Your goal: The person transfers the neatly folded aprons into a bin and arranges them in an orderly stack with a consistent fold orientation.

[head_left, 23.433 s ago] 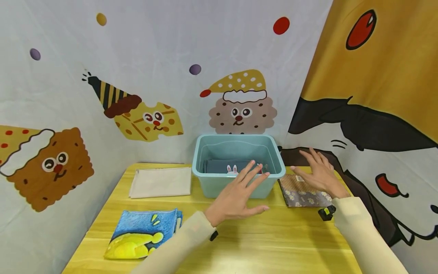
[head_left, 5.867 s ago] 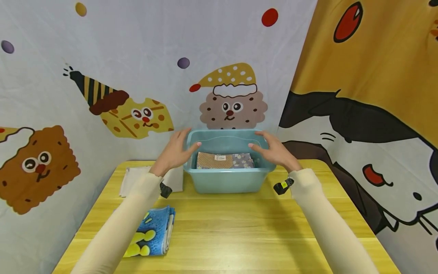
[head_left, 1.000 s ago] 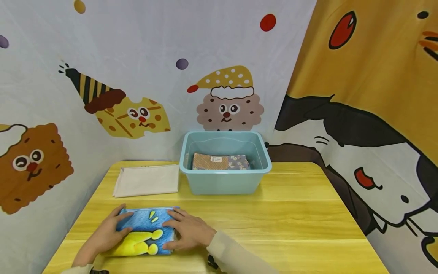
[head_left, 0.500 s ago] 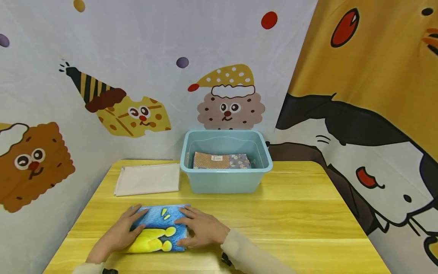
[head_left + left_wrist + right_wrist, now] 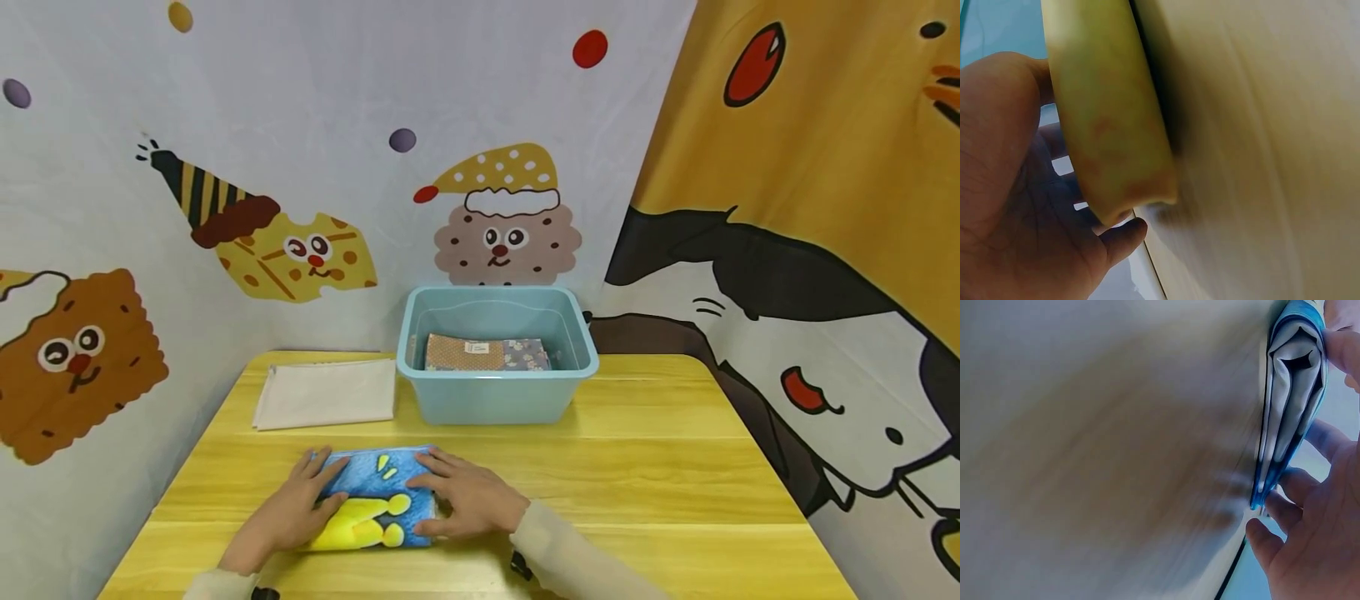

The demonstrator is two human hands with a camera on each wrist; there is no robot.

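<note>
Near the front of the table lies a folded cloth [image 5: 378,483] with a blue and yellow print, flanked by both hands. The left hand [image 5: 288,510] rests its spread fingers over the cloth's left end; in the left wrist view the yellow folded edge [image 5: 1107,119] shows close against the table. At the other end, the right hand [image 5: 474,496] touches the top and right edge with loosely bent fingers. Pale layers inside the fold [image 5: 1288,403] face the right wrist camera. The far fingers of both hands are partly hidden behind the cloth in the wrist views.
A light blue plastic bin [image 5: 495,400] stands at the back middle, holding a folded brown and grey floral cloth [image 5: 465,354]. To its left lies a folded off-white cloth [image 5: 326,396]. A printed curtain [image 5: 322,100] hangs behind the wooden table [image 5: 660,483].
Over the last second both hands have shifted the blue and yellow cloth rightward along the table. Since the oldest frame, the floral cloth has gone from the table's right into the bin.
</note>
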